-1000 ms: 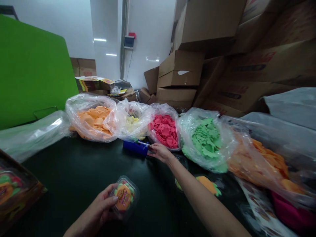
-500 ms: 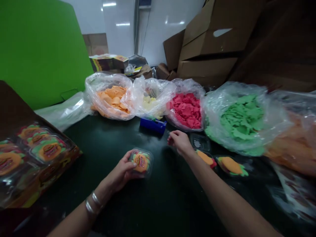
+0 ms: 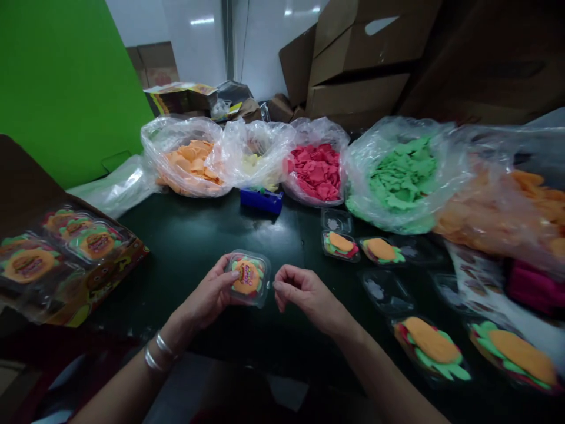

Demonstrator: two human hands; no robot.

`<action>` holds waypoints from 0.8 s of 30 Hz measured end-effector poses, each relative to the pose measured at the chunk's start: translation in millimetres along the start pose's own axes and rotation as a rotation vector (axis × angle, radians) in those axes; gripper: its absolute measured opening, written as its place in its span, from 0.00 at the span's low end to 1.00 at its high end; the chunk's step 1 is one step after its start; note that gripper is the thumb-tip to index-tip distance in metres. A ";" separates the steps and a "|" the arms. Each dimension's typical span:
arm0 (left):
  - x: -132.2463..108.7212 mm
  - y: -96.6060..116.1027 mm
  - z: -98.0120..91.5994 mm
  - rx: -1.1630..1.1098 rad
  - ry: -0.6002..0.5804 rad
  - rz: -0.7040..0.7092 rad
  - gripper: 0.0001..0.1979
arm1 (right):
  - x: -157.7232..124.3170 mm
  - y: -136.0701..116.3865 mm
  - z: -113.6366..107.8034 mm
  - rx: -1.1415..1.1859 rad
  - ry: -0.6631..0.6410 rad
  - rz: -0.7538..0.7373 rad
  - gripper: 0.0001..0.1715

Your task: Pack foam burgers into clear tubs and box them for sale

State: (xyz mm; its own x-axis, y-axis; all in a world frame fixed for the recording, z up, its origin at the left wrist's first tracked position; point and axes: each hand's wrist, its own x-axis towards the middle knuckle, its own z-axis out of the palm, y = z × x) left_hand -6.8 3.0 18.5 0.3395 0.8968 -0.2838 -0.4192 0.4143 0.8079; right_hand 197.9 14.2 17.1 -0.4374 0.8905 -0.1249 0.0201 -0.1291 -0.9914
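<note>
My left hand (image 3: 210, 294) is closed around a small clear plastic box (image 3: 248, 279), thumb over its top. Inside shows a toy-like burger with an orange bun and a round label. Just right of the box is my right hand (image 3: 309, 294), its fingertips pinched together and pointing at the box's edge without clearly touching it. Whatever sits in that pinch is too small to make out. A blue tape dispenser (image 3: 261, 201) stands farther back on the dark table (image 3: 198, 227). To the right, open clear boxes hold burgers, such as one near burger (image 3: 430, 340) with green leaves.
Along the back stand plastic bags of orange pieces (image 3: 194, 165), pale yellow pieces (image 3: 252, 165), red pieces (image 3: 318, 171) and green pieces (image 3: 404, 174). A display carton (image 3: 106, 282) with packed burgers is at left. Brown cardboard boxes (image 3: 353, 100) rise behind the bags.
My right hand has come back from beside the tape dispenser to the right edge of the held box. The view has shifted, showing more open boxes at right.
</note>
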 end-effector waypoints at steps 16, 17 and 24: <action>-18.5 -23.8 14.9 -0.189 -0.053 0.015 0.21 | 3.2 34.2 22.5 0.485 0.013 0.033 0.31; -19.6 -24.9 16.0 -0.188 -0.057 0.030 0.21 | -0.4 34.8 23.8 0.504 0.015 0.027 0.29; -18.0 -26.1 16.2 -0.099 -0.064 0.118 0.21 | -15.5 35.0 24.4 0.404 0.177 -0.063 0.16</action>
State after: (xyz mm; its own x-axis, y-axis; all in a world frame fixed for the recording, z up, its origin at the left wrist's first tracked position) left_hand 11.7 -26.5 10.9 0.3345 0.9297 -0.1541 -0.5389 0.3228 0.7780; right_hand 183.5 -14.8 -14.7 -0.2649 0.9587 -0.1040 -0.3701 -0.2007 -0.9070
